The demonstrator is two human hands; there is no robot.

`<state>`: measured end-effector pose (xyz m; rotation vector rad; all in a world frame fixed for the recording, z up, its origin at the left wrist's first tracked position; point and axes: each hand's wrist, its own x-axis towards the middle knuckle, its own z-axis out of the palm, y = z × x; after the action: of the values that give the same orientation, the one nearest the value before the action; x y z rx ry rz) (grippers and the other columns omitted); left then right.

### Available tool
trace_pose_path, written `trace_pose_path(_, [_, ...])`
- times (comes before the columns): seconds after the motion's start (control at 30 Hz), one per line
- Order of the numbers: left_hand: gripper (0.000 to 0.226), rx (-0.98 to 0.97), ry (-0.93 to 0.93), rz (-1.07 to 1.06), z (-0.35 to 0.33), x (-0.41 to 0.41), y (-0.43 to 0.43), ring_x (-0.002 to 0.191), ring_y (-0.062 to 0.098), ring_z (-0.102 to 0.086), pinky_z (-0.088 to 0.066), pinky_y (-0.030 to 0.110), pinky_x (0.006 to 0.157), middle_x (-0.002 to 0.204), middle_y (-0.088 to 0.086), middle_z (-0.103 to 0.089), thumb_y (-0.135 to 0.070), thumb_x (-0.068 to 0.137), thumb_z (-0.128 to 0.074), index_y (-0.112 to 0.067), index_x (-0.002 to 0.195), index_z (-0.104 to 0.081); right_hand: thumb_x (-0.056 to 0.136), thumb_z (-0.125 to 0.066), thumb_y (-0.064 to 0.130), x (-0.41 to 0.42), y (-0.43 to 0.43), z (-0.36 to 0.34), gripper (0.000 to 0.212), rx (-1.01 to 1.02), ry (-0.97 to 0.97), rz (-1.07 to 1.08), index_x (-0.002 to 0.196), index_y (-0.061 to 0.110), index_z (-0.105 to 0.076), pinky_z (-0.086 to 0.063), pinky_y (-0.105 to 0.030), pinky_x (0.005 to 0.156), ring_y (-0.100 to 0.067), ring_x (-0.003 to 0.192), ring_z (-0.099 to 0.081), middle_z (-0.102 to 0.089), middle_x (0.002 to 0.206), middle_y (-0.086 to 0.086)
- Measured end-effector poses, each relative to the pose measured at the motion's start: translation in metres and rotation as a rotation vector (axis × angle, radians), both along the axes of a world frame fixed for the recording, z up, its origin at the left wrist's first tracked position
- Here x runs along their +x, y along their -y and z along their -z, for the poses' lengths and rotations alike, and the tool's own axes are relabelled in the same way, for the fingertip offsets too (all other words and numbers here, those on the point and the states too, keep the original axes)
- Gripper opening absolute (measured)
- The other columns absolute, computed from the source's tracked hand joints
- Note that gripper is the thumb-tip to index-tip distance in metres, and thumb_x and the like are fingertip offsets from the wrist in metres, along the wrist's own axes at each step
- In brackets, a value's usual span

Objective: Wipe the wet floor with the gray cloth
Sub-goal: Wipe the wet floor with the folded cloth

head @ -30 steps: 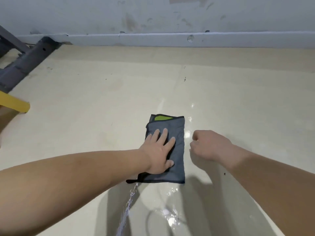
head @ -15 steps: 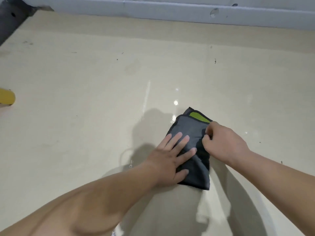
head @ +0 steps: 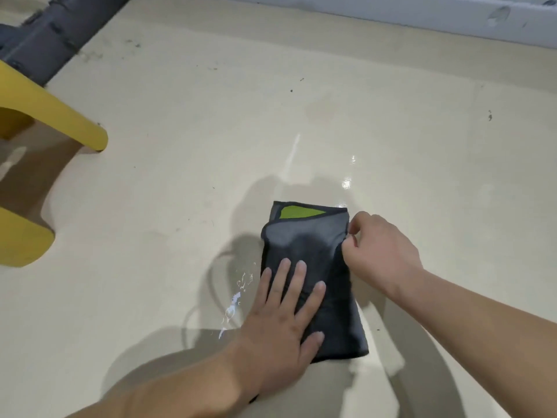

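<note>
Your left hand hides the near left corner of the gray cloth; the yellow stool and gray metal frame run off the left edge.

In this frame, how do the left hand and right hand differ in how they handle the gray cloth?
The left hand lies flat, fingers straight and spread; the right hand has fingers curled. The left hand presses on top of the gray cloth toward its near end; the right hand pinches its right edge, farther away. Both touch the same folded cloth.
</note>
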<state>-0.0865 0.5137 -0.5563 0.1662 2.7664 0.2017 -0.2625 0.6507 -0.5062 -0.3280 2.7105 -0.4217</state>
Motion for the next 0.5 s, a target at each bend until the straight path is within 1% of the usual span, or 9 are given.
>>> trace_pose_path(0.07, [0.074, -0.028, 0.021, 0.001, -0.015, -0.012, 0.000, 0.156, 0.044, 0.013, 0.013, 0.060, 0.121, 0.171, 0.021, 0.001, -0.058, 0.102, -0.030, -0.025, 0.165, -0.012, 0.089, -0.046, 0.025, 0.002, 0.001, 0.002, 0.016, -0.003, -0.001, -0.009, 0.103, 0.027, -0.053, -0.043, -0.034, 0.066, -0.024, 0.090, -0.057, -0.059, 0.100, 0.003])
trace_pose_path(0.1, [0.073, -0.032, 0.025, -0.052, -0.019, -0.022, -0.004, 0.155, 0.043, 0.017, 0.018, 0.060, 0.120, 0.171, 0.020, 0.006, -0.057, 0.102, -0.027, -0.025, 0.165, -0.006, 0.090, -0.046, 0.025, 0.003, 0.001, 0.002, 0.016, -0.010, -0.007, -0.010, 0.104, 0.028, -0.053, -0.042, -0.034, 0.067, -0.024, 0.092, -0.056, -0.059, 0.102, 0.003])
trace_pose_path(0.13, [0.075, -0.023, 0.024, -0.115, -0.021, -0.034, -0.009, 0.154, 0.042, 0.022, 0.020, 0.059, 0.120, 0.171, 0.020, 0.011, -0.058, 0.102, -0.025, -0.025, 0.165, -0.001, 0.090, -0.046, 0.025, 0.003, 0.001, 0.002, 0.018, -0.019, -0.017, -0.008, 0.106, 0.028, -0.054, -0.042, -0.034, 0.068, -0.024, 0.094, -0.056, -0.059, 0.104, 0.003])
trace_pose_path(0.2, [0.080, -0.003, 0.043, -0.227, -0.014, -0.051, -0.022, 0.149, 0.043, 0.034, 0.021, 0.061, 0.119, 0.166, 0.021, 0.028, -0.061, 0.100, -0.020, -0.023, 0.163, 0.013, 0.090, -0.048, 0.025, 0.002, 0.000, 0.002, 0.021, -0.031, -0.028, -0.001, 0.110, 0.027, -0.055, -0.043, -0.034, 0.070, -0.023, 0.096, -0.057, -0.060, 0.107, 0.003])
trace_pose_path(0.27, [0.081, -0.002, 0.059, -0.238, -0.001, -0.060, -0.030, 0.145, 0.045, 0.041, 0.021, 0.063, 0.118, 0.162, 0.022, 0.037, -0.063, 0.100, -0.016, -0.024, 0.162, 0.019, 0.091, -0.048, 0.027, 0.002, -0.001, 0.001, 0.022, -0.032, -0.028, -0.003, 0.111, 0.027, -0.056, -0.047, -0.035, 0.072, -0.023, 0.098, -0.057, -0.060, 0.108, 0.003])
trace_pose_path(0.33, [0.081, -0.021, 0.025, -0.111, 0.006, -0.070, -0.019, 0.146, 0.043, 0.041, 0.018, 0.062, 0.120, 0.164, 0.021, 0.034, -0.065, 0.099, -0.018, -0.025, 0.162, 0.015, 0.090, -0.048, 0.031, 0.001, 0.000, 0.001, 0.020, -0.028, -0.038, -0.039, 0.107, 0.028, -0.058, -0.051, -0.036, 0.074, -0.022, 0.098, -0.057, -0.061, 0.108, 0.004])
trace_pose_path(0.4, [0.080, -0.018, -0.042, 0.020, 0.010, -0.086, 0.008, 0.151, 0.039, 0.033, 0.013, 0.059, 0.123, 0.169, 0.016, 0.024, -0.067, 0.097, -0.020, -0.032, 0.164, 0.007, 0.092, -0.049, 0.034, 0.002, 0.004, 0.001, 0.021, -0.006, -0.051, -0.073, 0.109, 0.028, -0.060, -0.052, -0.037, 0.076, -0.022, 0.103, -0.058, -0.060, 0.111, 0.004])
trace_pose_path(0.43, [0.079, -0.016, -0.088, 0.049, 0.012, -0.096, 0.025, 0.153, 0.036, 0.029, 0.011, 0.056, 0.124, 0.171, 0.013, 0.020, -0.068, 0.096, -0.020, -0.035, 0.164, 0.003, 0.093, -0.050, 0.035, 0.002, 0.006, 0.000, 0.023, 0.010, -0.050, -0.086, 0.113, 0.028, -0.059, -0.052, -0.038, 0.077, -0.022, 0.107, -0.057, -0.059, 0.114, 0.004])
trace_pose_path(0.5, [0.075, -0.047, -0.107, 0.014, 0.014, -0.108, 0.065, 0.155, 0.030, 0.027, 0.010, 0.052, 0.126, 0.172, 0.007, 0.018, -0.071, 0.097, -0.018, -0.041, 0.163, 0.002, 0.094, -0.052, 0.035, 0.003, 0.018, -0.002, 0.027, 0.027, -0.039, -0.118, 0.120, 0.028, -0.058, -0.052, -0.039, 0.079, -0.021, 0.112, -0.056, -0.055, 0.119, 0.004])
